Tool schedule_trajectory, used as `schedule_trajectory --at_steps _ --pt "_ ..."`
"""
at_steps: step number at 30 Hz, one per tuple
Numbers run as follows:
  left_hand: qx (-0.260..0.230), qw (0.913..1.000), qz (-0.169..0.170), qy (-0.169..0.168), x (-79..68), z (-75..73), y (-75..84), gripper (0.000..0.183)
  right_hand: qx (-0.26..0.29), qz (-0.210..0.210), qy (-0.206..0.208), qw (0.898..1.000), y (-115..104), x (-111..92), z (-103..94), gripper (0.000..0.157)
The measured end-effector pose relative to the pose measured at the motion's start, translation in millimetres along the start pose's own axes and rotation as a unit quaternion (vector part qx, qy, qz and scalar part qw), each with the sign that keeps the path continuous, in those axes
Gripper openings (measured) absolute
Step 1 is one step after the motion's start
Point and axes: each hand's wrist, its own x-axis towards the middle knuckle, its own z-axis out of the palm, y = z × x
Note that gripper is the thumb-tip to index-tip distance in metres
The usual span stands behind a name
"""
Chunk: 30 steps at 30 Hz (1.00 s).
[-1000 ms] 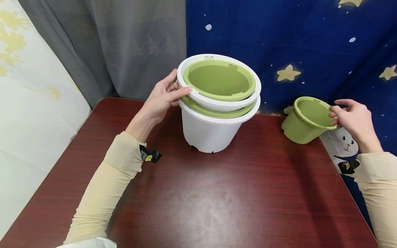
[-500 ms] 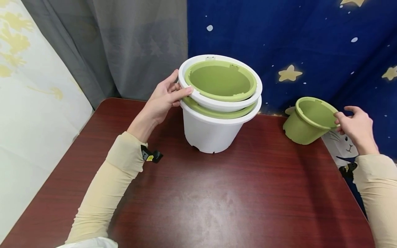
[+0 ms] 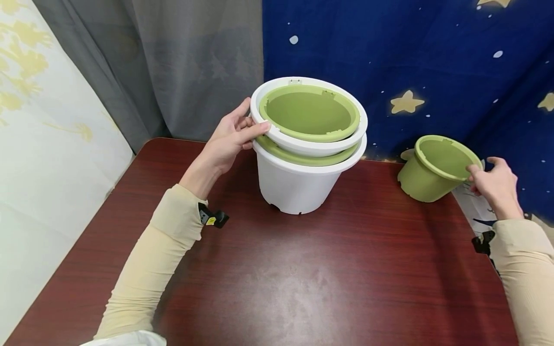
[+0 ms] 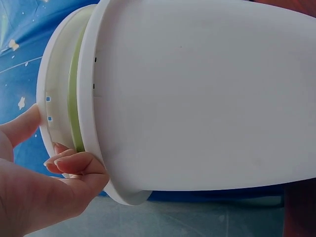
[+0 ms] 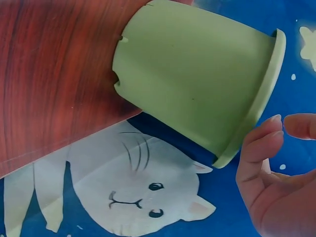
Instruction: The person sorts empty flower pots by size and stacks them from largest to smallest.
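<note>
**A:** What does the head view give you?

**B:** I see my left hand [image 3: 231,137] pinching the rim of the upper white plastic pot [image 3: 283,139], thumb on top, fingers beneath. That pot, with its green plastic liner [image 3: 309,113], sits tilted in a lower white plastic pot [image 3: 296,185] standing at the far middle of the dark red wooden table [image 3: 303,274]. My right hand [image 3: 495,185] is at the far right, fingertips at the rim of a small green plastic pot [image 3: 426,178] that leans at the table's edge.

**A:** And the left wrist view?

**B:** My thumb lies on the top pot's rim [image 4: 47,103], and my curled fingers [image 4: 74,163] tuck under it against the lower pot's wall [image 4: 197,94].

**A:** Right wrist?

**B:** The green pot [image 5: 197,84] is tipped, base on the table [image 5: 54,74], rim out past the edge. My fingers [image 5: 261,140] are relaxed and apart, right at the rim; I cannot tell whether they touch. A blue cloth with a white cat [image 5: 143,192] hangs below.
</note>
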Motion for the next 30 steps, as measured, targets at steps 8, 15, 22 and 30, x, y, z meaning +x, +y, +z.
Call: schedule_trajectory --at_steps 8,15,22,30 --pt "0.001 1.0 -0.004 0.001 -0.4 -0.3 -0.7 0.087 0.026 0.023 0.004 0.999 8.5 4.0 5.5 0.082" --pt "0.004 1.0 -0.003 0.003 -1.6 0.0 0.2 0.087 0.014 0.026 -0.001 1.0 12.1 2.2 8.8 0.079" --pt "0.005 1.0 -0.006 0.003 -1.4 0.6 0.9 0.088 0.128 0.026 -0.014 0.991 18.3 3.7 18.3 0.064" --pt "0.008 0.9999 -0.004 0.005 -1.4 1.3 0.8 0.088 0.228 0.037 -0.038 0.972 18.5 5.3 25.5 0.023"
